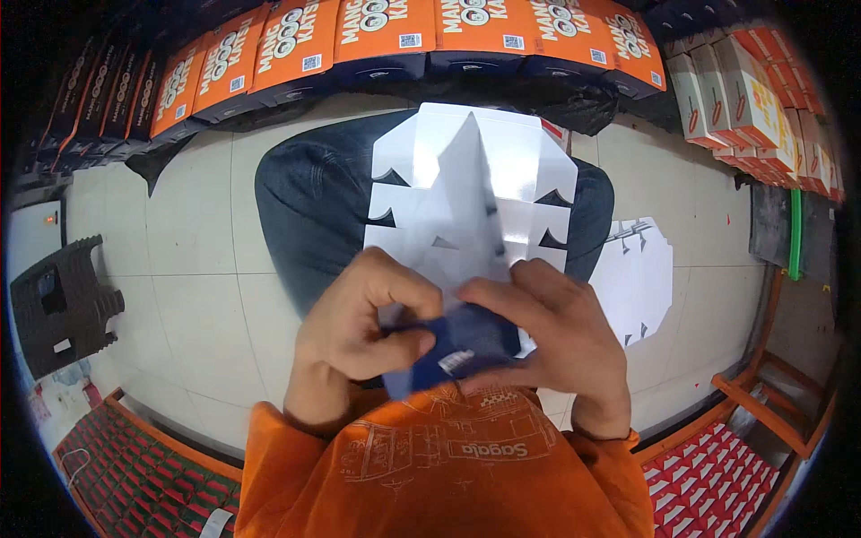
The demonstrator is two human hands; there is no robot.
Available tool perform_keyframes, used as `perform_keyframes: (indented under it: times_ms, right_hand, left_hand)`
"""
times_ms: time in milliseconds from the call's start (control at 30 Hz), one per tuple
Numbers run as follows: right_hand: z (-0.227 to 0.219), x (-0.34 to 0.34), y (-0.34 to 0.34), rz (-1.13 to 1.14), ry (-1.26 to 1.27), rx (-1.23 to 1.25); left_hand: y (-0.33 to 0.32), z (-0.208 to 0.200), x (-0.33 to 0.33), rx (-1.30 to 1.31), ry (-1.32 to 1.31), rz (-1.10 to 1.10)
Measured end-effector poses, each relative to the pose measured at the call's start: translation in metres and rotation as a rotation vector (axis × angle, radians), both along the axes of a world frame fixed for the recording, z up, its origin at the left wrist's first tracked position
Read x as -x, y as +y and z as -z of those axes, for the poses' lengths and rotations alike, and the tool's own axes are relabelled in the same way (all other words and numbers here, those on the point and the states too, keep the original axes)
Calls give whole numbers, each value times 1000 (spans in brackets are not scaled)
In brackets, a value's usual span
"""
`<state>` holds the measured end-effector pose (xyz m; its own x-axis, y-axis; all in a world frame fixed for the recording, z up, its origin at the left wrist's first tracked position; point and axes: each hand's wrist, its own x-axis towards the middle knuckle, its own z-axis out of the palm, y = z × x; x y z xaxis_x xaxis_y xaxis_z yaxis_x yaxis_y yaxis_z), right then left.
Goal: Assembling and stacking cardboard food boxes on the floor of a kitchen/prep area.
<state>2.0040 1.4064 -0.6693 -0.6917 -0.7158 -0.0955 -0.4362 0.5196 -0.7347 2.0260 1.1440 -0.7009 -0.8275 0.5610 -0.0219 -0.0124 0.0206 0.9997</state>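
Note:
A partly folded carton (471, 332), navy outside and white inside, is held upright close to my body, its long white flap pointing away and smeared by motion. My left hand (354, 318) is closed on its left edge, fingers curled and thumb pressed in. On the other side my right hand (565, 336) grips the right edge, with fingers on the white face and thumb below on the navy panel. Under the carton, flat white die-cut carton blanks (538, 152) with notched dark slots lie across my lap.
More flat blanks (635, 278) lie on the tiled floor to the right. Orange and navy boxes (386, 36) line the far side. White and orange boxes (731, 99) are stacked at the right. A dark plastic piece (63, 296) lies left. Red cartons (708, 484) fill a wooden frame near right.

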Motion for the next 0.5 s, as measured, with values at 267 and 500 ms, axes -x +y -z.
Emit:
perform_keyframes:
  times_ms: [267,500]
  right_hand:
    - [-29,25,0,235,378,54]
    - [-13,8,-1,192,133,741]
  left_hand:
    - [12,-49,8,262,32,173]
    - [22,1,-8,134,-543,15]
